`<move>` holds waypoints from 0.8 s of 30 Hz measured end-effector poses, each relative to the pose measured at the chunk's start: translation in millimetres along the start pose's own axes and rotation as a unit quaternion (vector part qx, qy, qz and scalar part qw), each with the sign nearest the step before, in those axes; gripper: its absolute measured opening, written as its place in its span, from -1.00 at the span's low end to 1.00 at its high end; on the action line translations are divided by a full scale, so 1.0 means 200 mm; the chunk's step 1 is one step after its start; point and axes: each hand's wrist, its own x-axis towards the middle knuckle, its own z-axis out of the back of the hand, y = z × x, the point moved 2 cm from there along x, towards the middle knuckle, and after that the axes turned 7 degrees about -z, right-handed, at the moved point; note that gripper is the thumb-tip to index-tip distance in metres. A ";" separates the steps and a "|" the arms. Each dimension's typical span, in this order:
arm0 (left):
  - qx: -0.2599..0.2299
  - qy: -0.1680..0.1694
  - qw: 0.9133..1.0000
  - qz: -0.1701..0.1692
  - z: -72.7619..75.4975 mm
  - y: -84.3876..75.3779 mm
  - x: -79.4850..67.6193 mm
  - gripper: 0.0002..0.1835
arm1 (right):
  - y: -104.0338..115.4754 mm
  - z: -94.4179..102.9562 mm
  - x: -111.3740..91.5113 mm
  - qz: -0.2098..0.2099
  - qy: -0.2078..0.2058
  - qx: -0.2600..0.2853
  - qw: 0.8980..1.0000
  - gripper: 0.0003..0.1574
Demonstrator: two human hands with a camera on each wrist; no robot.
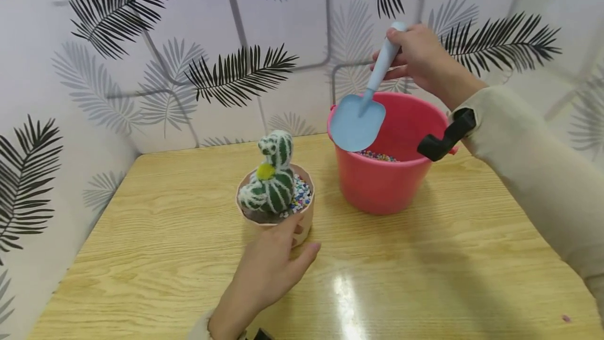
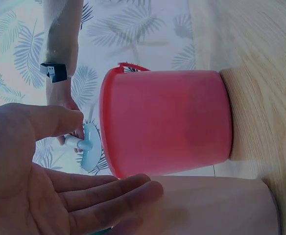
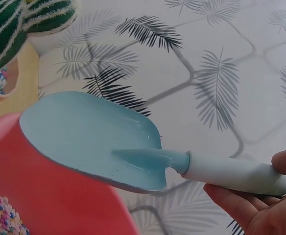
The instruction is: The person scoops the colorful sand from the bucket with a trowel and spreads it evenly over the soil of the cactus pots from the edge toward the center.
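My right hand (image 1: 417,56) grips the pale handle of a light blue hand trowel (image 1: 357,122), held up over the left rim of a pink bucket (image 1: 384,188). The trowel's blade (image 3: 84,139) looks bare in the right wrist view. Multicoloured pebbles (image 1: 377,156) lie low inside the bucket. With extended fingers, my left hand (image 1: 269,264) touches the near side of a pale pink pot (image 1: 306,214). In that pot stands a green cactus (image 1: 278,188) with white fuzz and a yellow flower. Coloured pebbles (image 1: 302,193) cover the soil on its right side.
Pot and bucket stand on a wooden table (image 1: 155,245), the bucket to the right and farther back. A wall (image 1: 283,25) with a leaf pattern rises behind the table. One small pink bit (image 1: 566,318) lies near the front right.
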 end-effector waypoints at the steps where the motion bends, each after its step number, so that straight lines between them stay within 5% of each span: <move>1: -0.001 0.003 1.000 -0.002 0.00 0.00 0.01 -0.43 | 0.00 0.01 0.00 0.000 -0.002 0.001 1.000 -0.56; 9: -0.004 0.004 1.000 -0.029 -0.04 -0.02 0.07 -0.37 | -0.02 0.06 0.00 -0.005 -0.017 -0.034 0.999 -0.36; 17: -0.069 0.016 0.997 -0.024 -0.08 -0.06 0.13 -0.24 | -0.04 0.11 0.00 0.001 -0.021 -0.053 0.998 -0.45; 24: -0.061 0.007 0.997 -0.037 -0.13 -0.10 0.17 -0.15 | -0.09 0.14 0.03 -0.011 -0.039 -0.062 0.997 -0.47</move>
